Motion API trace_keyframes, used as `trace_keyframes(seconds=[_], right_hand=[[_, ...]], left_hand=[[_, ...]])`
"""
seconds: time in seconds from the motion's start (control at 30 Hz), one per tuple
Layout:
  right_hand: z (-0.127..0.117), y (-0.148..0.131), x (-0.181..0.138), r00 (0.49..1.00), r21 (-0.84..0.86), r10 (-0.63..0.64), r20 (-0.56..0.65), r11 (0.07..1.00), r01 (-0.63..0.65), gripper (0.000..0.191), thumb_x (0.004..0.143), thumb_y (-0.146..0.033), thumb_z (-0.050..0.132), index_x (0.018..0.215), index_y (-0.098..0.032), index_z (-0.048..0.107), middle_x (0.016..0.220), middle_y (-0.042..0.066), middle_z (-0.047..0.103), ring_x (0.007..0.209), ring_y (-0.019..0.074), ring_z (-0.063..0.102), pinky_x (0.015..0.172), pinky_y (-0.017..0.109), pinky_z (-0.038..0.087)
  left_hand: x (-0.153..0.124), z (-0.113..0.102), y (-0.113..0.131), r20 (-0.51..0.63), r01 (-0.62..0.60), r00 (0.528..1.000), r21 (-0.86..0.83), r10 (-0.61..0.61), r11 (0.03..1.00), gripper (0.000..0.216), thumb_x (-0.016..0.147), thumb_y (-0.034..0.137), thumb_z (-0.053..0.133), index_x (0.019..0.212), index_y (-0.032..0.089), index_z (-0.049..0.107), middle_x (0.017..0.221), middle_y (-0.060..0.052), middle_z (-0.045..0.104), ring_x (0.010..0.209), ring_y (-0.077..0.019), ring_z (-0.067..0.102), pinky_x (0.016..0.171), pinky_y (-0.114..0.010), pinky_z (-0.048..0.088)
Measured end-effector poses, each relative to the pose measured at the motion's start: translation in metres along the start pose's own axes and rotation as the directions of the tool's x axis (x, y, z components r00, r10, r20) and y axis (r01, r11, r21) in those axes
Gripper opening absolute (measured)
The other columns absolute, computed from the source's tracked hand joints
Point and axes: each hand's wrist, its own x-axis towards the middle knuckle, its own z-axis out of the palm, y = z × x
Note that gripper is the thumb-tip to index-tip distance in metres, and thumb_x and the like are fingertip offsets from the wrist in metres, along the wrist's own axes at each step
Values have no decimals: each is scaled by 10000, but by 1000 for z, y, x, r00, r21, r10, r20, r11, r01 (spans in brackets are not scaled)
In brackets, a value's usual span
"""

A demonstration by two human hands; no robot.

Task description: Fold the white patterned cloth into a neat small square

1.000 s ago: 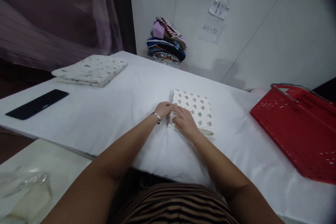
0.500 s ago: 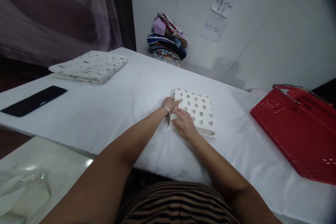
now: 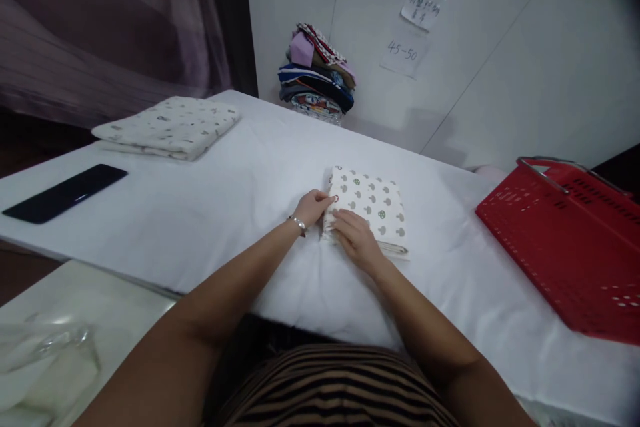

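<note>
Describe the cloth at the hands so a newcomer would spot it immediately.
Look to the white-covered table. Around mid-picture, the left hand and right hand touch a folded white cloth. Rows of grey mushroom-like shapes set it apart from the other folded cloth at the table's far left, whose print is smaller and scattered.
</note>
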Motion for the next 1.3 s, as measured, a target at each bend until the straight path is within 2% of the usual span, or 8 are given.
trace_keyframes(seconds=[0.13, 0.27, 0.4, 0.57, 0.73, 0.87, 1.07, 1.3], right_hand=[[-18, 15, -22, 990, 45, 95, -108, 995, -91, 237, 880, -193, 428, 1020, -234, 615, 1121, 77, 616, 1109, 199, 518, 932, 426, 431], [-28, 25, -41, 982, 31, 155, -106, 988, -153, 195, 872, -235, 471, 981, -235, 632, 1058, 74, 638, 1047, 205, 549, 889, 421, 453], [-28, 24, -47, 979, -17, 184, -84, 982, -186, 174, 864, -260, 506, 965, -219, 641, 1030, 78, 648, 1005, 210, 558, 870, 404, 453], [-28, 27, -43, 968, -68, 243, -67, 966, -248, 163, 855, -226, 506, 932, -210, 648, 986, 63, 661, 941, 206, 563, 844, 368, 440], [-34, 28, -37, 948, -133, 316, 40, 942, -308, 185, 878, -218, 462, 920, -204, 641, 932, 49, 662, 887, 191, 554, 810, 322, 419], [-35, 27, -34, 927, -127, 369, 63, 925, -359, 184, 883, -197, 450, 899, -202, 633, 883, 35, 655, 843, 175, 540, 761, 284, 407], [-34, 28, -34, 919, -129, 383, 92, 920, -370, 168, 883, -190, 452, 877, -205, 619, 866, 29, 641, 824, 167, 524, 738, 267, 384], [-33, 29, -35, 922, -124, 378, 82, 922, -367, 165, 887, -192, 448, 889, -207, 612, 863, 26, 634, 833, 168, 514, 732, 263, 380]], left_hand=[[-41, -12, -4, -85, -278, 954, 105, 287, 955, 231, 756, 414, 565, 726, 186, 594, 753, 7, 589, 650, -103, 518, 619, -230, 429], [-72, -18, -2, 52, -535, 838, 269, 543, 801, 176, 795, 367, 547, 811, 212, 630, 890, -21, 569, 811, -136, 534, 702, -253, 448], [-76, -13, 1, 142, -632, 748, 454, 648, 629, 152, 795, 285, 548, 904, 213, 625, 957, -48, 561, 916, -180, 510, 796, -309, 437], [-70, -4, 3, 246, -675, 666, 600, 705, 429, 160, 823, 172, 464, 846, 201, 619, 1043, -71, 556, 990, -206, 495, 834, -357, 420], [-65, 5, 7, 378, -734, 592, 618, 712, 282, 232, 802, 77, 429, 808, 194, 628, 1159, -74, 531, 1189, -219, 413, 924, -375, 390], [-60, 12, 15, 478, -764, 564, 613, 673, 204, 244, 846, 123, 413, 883, 196, 642, 1170, -70, 546, 1205, -212, 408, 918, -368, 391], [-50, 22, 25, 596, -781, 544, 617, 591, 98, 276, 878, 156, 381, 806, 170, 647, 1116, -75, 576, 1193, -219, 412, 869, -357, 385], [-48, 15, 30, 689, -803, 531, 595, 493, 35, 242, 853, 134, 418, 749, 154, 636, 1065, -86, 584, 1085, -203, 469, 777, -322, 381]])
